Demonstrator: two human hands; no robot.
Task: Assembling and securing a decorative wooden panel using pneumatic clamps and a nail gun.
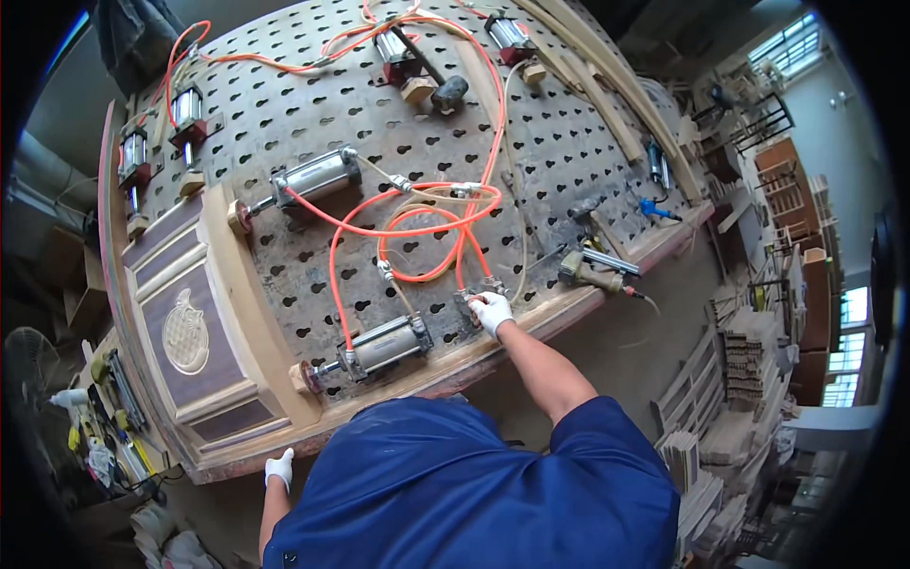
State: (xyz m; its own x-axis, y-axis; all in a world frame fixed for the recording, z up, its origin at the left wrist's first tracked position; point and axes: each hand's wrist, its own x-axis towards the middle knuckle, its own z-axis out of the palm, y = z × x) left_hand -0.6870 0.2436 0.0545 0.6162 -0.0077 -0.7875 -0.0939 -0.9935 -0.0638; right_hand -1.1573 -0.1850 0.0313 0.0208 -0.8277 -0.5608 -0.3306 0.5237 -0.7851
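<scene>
A small metal valve (463,300) is found near the front edge of the table (559,318), right at the fingertips of the gloved right hand (489,311). From the palm, the valve is placed to the left and slightly farther from the body, so it is met from the right; by the right hand it is by far more nearly reached. Its lever side appears to be gripped, the fingers being closed on it. Orange hoses (360,231) are looped just beyond. The left hand (279,468) is held well apart, at the table's edge below the carved wooden panel (180,327); whether its fingers are curled around that edge or merely rested there cannot be told.

The valve is partly covered by the right fingers, so its long axis cannot be made out with certainty. Part of the front edge is hidden by the blue shirt (455,484), and the left palm is not shown.
</scene>
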